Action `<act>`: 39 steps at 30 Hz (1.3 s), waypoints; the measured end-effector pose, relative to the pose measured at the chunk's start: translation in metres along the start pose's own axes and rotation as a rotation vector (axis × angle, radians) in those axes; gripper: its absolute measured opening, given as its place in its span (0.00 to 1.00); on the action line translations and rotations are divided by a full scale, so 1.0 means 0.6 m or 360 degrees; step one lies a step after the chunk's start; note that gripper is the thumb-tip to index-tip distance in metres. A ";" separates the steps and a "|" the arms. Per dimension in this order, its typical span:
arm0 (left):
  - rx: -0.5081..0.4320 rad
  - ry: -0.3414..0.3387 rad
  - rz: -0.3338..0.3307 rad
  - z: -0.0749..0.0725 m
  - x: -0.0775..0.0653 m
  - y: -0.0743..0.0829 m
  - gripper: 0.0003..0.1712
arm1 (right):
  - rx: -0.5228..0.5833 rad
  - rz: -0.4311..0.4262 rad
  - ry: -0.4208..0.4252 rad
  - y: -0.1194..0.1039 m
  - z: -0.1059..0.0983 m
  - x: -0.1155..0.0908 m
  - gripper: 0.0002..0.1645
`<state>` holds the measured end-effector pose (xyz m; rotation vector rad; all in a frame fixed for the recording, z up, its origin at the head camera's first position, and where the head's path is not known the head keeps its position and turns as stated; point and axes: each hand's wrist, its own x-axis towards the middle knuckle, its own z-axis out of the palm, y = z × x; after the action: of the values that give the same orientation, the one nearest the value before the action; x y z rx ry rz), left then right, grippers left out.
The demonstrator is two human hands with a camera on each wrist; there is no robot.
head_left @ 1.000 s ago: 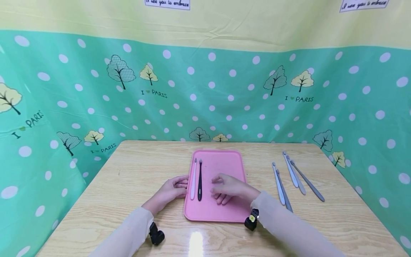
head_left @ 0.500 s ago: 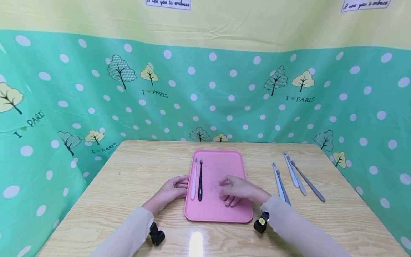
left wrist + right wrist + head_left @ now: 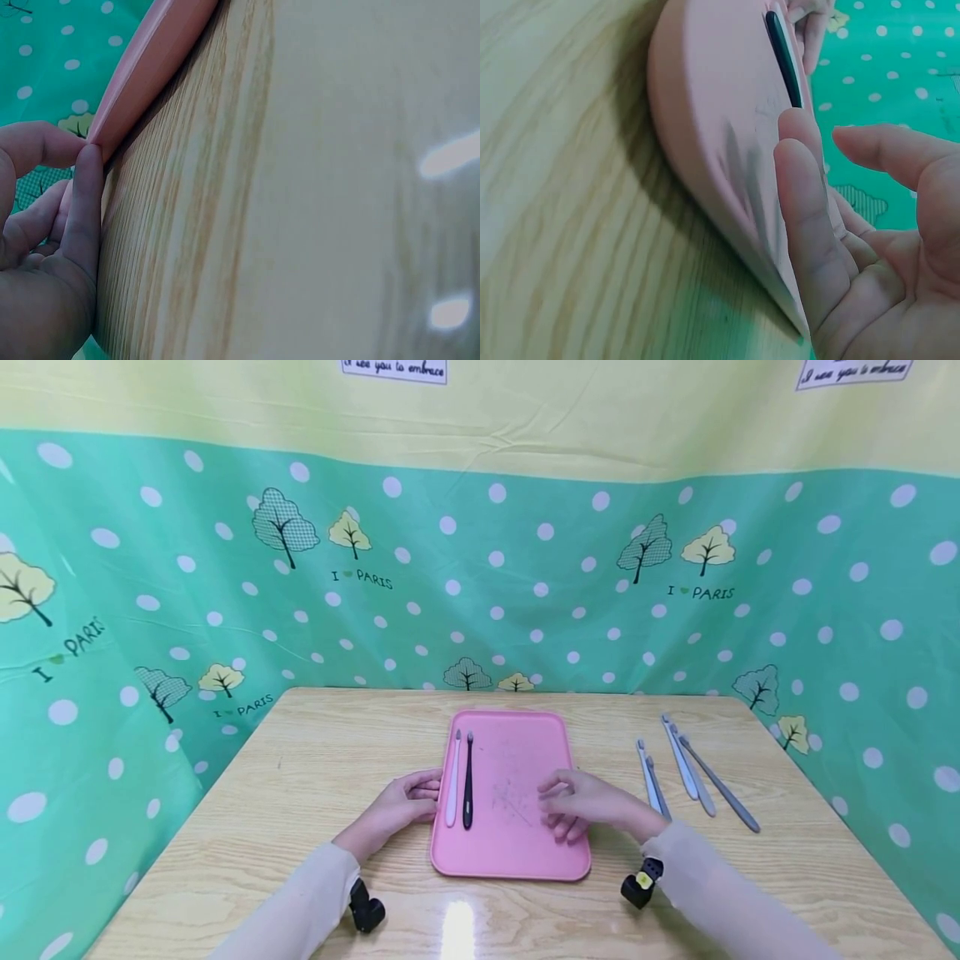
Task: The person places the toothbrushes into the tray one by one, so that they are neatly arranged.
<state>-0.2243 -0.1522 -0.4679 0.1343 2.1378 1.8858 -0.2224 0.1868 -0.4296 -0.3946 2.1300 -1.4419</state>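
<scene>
A pink tray [image 3: 517, 856] lies on the wooden table. Along its left side, a white toothbrush [image 3: 452, 785] and a black toothbrush [image 3: 468, 781] lie side by side, heads toward the back. My left hand [image 3: 397, 806] is at the tray's left edge; in the left wrist view its thumb and forefinger pinch the rim. Over the right part of the tray hovers my right hand [image 3: 585, 802], fingers loosely bent with nothing in them. The right wrist view shows a gap between its thumb and fingers [image 3: 802, 202].
Right of the tray lie a pale blue toothbrush [image 3: 649, 777] and a grey-blue one [image 3: 658, 789], partly behind the right forearm. Farther right are three more, including a dark grey toothbrush [image 3: 720, 783]. A green dotted curtain [image 3: 480, 577] hangs behind the table [image 3: 337, 727].
My right hand has moved right, from the tray's middle to near its right edge, baring more of the tray. The left hand and the two toothbrushes on the tray have stayed still.
</scene>
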 end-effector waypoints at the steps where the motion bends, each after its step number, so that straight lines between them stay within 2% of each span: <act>1: -0.0003 -0.0002 0.0000 0.000 0.000 -0.001 0.37 | 0.0000 0.0001 0.0005 0.001 -0.003 -0.003 0.29; 15: -0.0012 -0.0001 -0.0004 -0.001 0.002 -0.004 0.37 | -0.0028 0.0021 0.0022 0.012 -0.034 -0.038 0.27; 30: 0.0028 0.0031 -0.0021 0.001 0.003 -0.002 0.36 | -0.0177 0.0094 0.0211 0.049 -0.095 -0.085 0.29; 39: 0.0019 0.0028 -0.0028 0.001 0.002 0.000 0.35 | -0.0177 0.0162 0.0304 0.055 -0.119 -0.124 0.30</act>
<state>-0.2254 -0.1512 -0.4682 0.1016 2.1551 1.8713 -0.2011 0.2925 -0.4195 -0.1916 2.3527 -1.3546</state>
